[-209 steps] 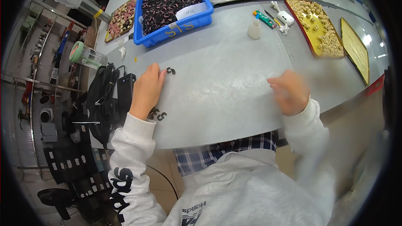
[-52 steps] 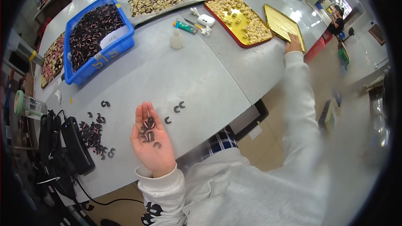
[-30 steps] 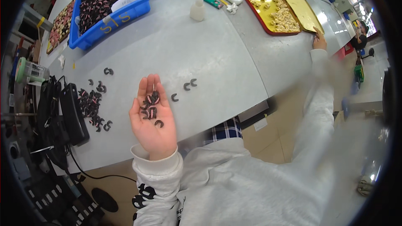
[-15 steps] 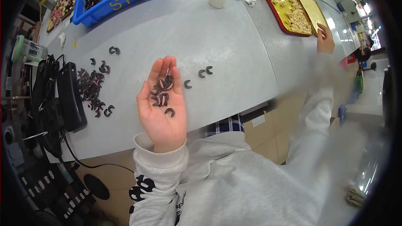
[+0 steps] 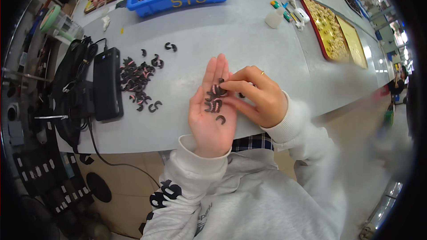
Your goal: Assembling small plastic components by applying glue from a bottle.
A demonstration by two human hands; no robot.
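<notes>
My left hand [image 5: 212, 124] lies palm up with its fingers stretched out. On it rest several black C-shaped pieces [image 5: 215, 105], some showing pink inner edges. Over that palm, my right hand [image 5: 261, 98] pinches with thumb and forefinger at a black C-shaped piece [image 5: 219, 90] among them; its fingertips partly cover the piece. A loose pile of the same pieces [image 5: 135, 78] lies on the grey table [image 5: 187, 40] to the left. Another dark piece [image 5: 241, 95] is partly hidden behind my right hand.
At the back stands a blue bin [image 5: 195, 1] of dark pieces. A black power bank-like box [image 5: 108, 84] with cables sits at left. A small white bottle [image 5: 275, 19], tools and a white case [image 5: 301, 15] lie back right, near a red-rimmed yellow tray [image 5: 316, 31] of pale pieces.
My right hand has come from the yellow tray at the far right to my left palm and now pinches there. The whole view has shifted, so the table appears further right.
</notes>
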